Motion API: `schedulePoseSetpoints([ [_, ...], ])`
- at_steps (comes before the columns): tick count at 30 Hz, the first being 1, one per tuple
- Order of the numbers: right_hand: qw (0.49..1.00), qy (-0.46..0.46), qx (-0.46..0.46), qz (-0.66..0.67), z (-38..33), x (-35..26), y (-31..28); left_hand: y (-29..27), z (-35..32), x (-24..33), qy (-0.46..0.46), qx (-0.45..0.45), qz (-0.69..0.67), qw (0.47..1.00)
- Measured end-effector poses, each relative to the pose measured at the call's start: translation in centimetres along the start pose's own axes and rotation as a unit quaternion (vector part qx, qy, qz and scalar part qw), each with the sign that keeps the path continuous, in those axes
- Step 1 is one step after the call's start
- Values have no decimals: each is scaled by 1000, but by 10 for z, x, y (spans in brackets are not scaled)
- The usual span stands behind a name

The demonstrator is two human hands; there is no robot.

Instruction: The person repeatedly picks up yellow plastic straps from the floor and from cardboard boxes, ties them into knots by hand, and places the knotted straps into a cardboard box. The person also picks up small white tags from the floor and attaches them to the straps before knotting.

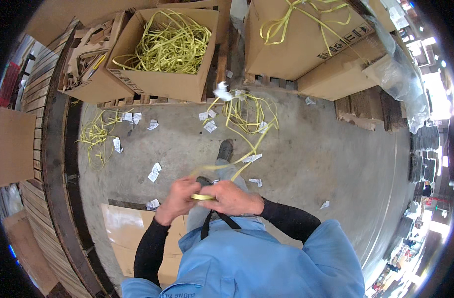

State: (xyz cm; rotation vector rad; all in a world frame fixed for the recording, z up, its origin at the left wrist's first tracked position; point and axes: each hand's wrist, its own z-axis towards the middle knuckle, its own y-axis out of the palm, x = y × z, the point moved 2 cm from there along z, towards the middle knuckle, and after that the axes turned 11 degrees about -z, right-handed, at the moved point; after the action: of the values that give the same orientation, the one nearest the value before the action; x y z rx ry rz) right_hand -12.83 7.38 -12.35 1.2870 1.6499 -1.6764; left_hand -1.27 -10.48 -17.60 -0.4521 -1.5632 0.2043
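In front of my waist, my left hand [179, 195] and my right hand [230, 197] are close together, both closed on a yellow-green plastic strap [203, 197]. A short folded piece of it shows between my fingers. From my hands the strap runs out, blurred, toward a loose tangle of the same strapping [251, 116] on the floor ahead. A crumpled white paper [222, 92], blurred, shows above that tangle. My fingertips are partly hidden.
Ahead stands an open cardboard box [160, 85] heaped with strapping, beside a box of cardboard scraps [95, 92]. Large closed cartons [286, 54] stand at the right. Another strap tangle [96, 134] and several paper scraps [155, 172] lie on the concrete floor. A cardboard sheet [125, 231] lies at lower left.
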Motion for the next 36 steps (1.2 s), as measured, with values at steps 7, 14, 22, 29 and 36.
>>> schedulePoseSetpoints([
  [7,964,59,172,-192,-29,111,-86,-202,-405,-1,-174,590,268,742],
  [14,877,219,338,-261,-57,187,-187,-164,-703,49,-157,827,180,509],
  [22,937,-124,285,-160,21,-34,-177,-158,-342,56,-59,710,125,690],
  [29,925,-171,-4,-339,33,-150,-128,-63,16,184,134,418,-226,870],
  [36,950,-56,26,-305,-5,-43,-140,-59,68,215,72,490,-152,855],
])
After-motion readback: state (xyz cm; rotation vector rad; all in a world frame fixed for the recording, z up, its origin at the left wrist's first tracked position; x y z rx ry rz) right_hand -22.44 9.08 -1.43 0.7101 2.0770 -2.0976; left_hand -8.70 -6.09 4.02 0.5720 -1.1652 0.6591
